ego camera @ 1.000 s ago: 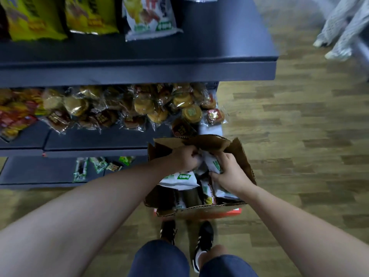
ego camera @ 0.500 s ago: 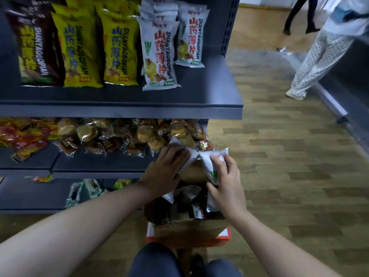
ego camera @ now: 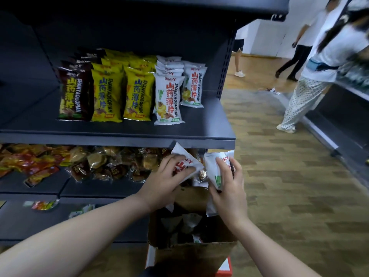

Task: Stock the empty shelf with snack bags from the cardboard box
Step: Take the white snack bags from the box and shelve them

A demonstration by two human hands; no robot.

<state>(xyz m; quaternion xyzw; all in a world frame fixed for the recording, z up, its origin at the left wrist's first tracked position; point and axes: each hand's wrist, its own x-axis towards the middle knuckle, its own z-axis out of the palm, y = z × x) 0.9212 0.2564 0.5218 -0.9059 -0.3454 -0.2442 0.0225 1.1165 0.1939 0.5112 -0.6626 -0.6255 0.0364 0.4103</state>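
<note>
White snack bags (ego camera: 184, 163) lifted higher, both hands (ego camera: 226, 183) now above cardboard box (ego camera: 191, 254)

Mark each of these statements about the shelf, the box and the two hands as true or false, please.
1. Each hand, left hand and right hand, holds a white snack bag. True.
2. The brown cardboard box stands on the dark upper shelf. False: it stands low, by the floor, under the hands.
3. White bags stand to the right of the yellow bags on that shelf. True.
4. The box is empty. False: bags still lie inside.
5. The left hand's bag already stands on the upper shelf. False: it is below the shelf edge.
</note>
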